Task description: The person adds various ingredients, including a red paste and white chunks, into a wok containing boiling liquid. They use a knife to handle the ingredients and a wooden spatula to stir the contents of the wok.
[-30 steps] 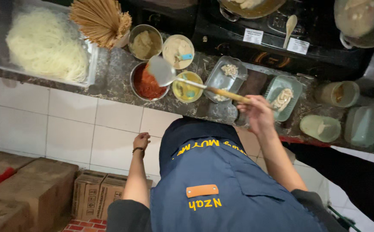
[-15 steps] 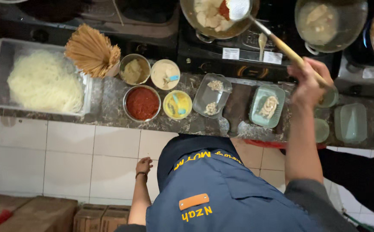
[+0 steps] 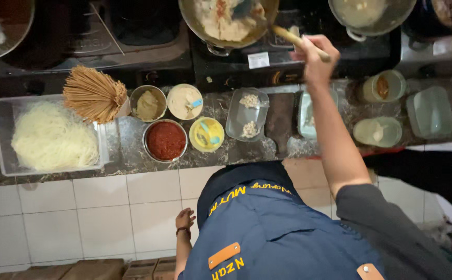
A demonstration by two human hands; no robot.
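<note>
The long wooden-handled metal spatula [image 3: 267,23] reaches up into the wide round metal wok [image 3: 226,21] on the black stove [image 3: 288,62], its blade buried in the pale food with a red streak that fills the pan. The right hand [image 3: 314,54] grips the wooden handle near its end, fingers wrapped tight around it, the arm stretched out over the counter. The left hand [image 3: 184,220] hangs low beside the blue apron [image 3: 267,228], in front of the white tiled wall [image 3: 80,218], holding nothing; its fingers look loosely curled, though they are small in view. On the dark speckled stone counter [image 3: 127,150] below the stove stand a round steel bowl of red chilli paste [image 3: 165,140], a yellow bowl with a small blue spoon [image 3: 207,135], a clear rectangular tub of white noodles [image 3: 49,137] and a bundle of thin wooden skewers [image 3: 93,93]. A second metal pot [image 3: 371,15] sits on the burner to the right of the wok.
</note>
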